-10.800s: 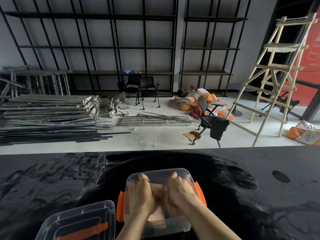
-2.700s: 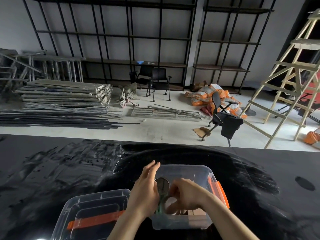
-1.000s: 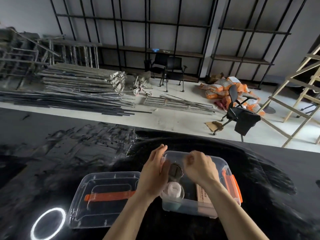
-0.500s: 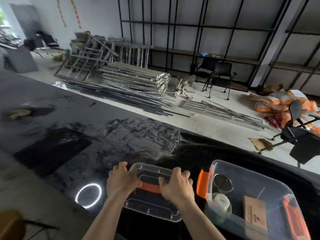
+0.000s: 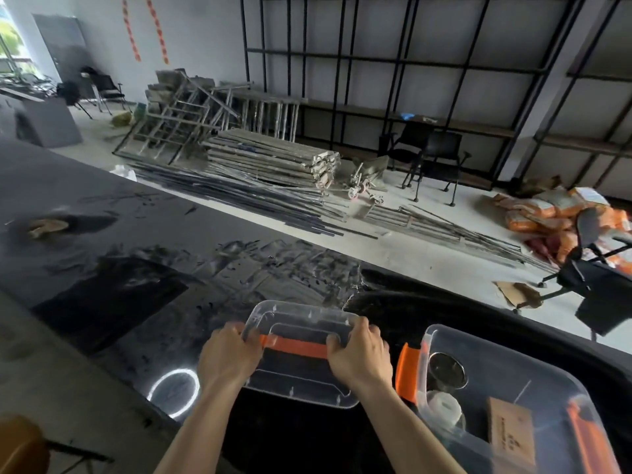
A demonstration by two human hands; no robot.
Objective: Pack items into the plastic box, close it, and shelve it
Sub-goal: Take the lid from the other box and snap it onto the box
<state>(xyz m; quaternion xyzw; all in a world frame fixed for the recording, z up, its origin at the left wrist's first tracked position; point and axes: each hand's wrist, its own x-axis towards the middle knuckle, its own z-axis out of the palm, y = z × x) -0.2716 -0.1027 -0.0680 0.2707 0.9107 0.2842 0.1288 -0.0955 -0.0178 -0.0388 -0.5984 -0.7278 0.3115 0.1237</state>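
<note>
We have both hands on the clear lid (image 5: 301,350), and the relation that matters now is where the plastic box (image 5: 523,398) lies from it: directly to the right, close beside the lid on the dark tabletop (image 5: 136,268), with only a narrow gap between them.

Our left hand (image 5: 229,359) is closed over the lid's left short edge, fingers curled over the rim near the end of the orange handle strip (image 5: 295,347). Our right hand (image 5: 359,359) is closed over the right short edge, so it is the one nearer the box, just beside the box's left orange latch (image 5: 407,372).

The lid's long axis runs left to right between our hands. The box seems turned somewhat away from that line, its far corner angling off to the right, though the wide lens makes this hard to judge.

The box stands open, with a metal cup (image 5: 446,371), a whitish roll (image 5: 444,405) and a small brown carton (image 5: 511,429) showing inside. A second orange latch (image 5: 586,439) shows on its right end.

We judge the packing done and the closing step in hand: the lid needs carrying rightward and probably a slight turn to match the rim. The left latch stands up near the path, so we expect to have to lift clear of it before lowering.
</note>
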